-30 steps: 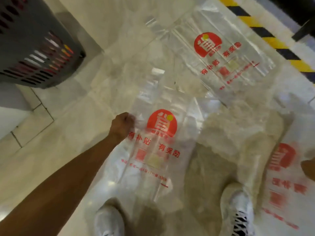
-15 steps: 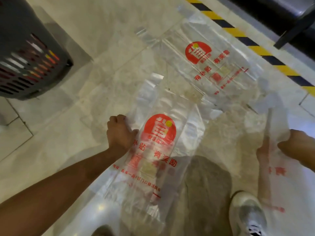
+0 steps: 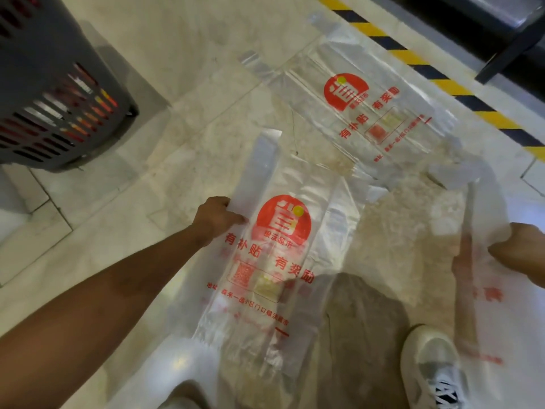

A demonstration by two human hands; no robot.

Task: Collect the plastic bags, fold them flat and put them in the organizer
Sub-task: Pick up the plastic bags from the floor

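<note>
Three clear plastic bags with red print are in view. The middle bag (image 3: 280,255) lies on the marble floor, and my left hand (image 3: 215,218) is closed on its left edge beside the red logo. A second bag (image 3: 371,110) lies flat farther away, toward the upper right. My right hand (image 3: 516,252) at the right edge grips a third bag (image 3: 477,290), which hangs crumpled from it. The grey slotted basket (image 3: 56,93) stands at the upper left.
A yellow-and-black hazard stripe (image 3: 436,75) runs along the floor at the upper right, with dark furniture (image 3: 483,28) beyond it. My white shoe (image 3: 433,367) stands at the lower right. Pale marble floor (image 3: 182,54) lies between the basket and the bags.
My right hand has come into view from the right, lifting the third bag. The view has shifted, and my left hand stays gripped on the middle bag's edge.
</note>
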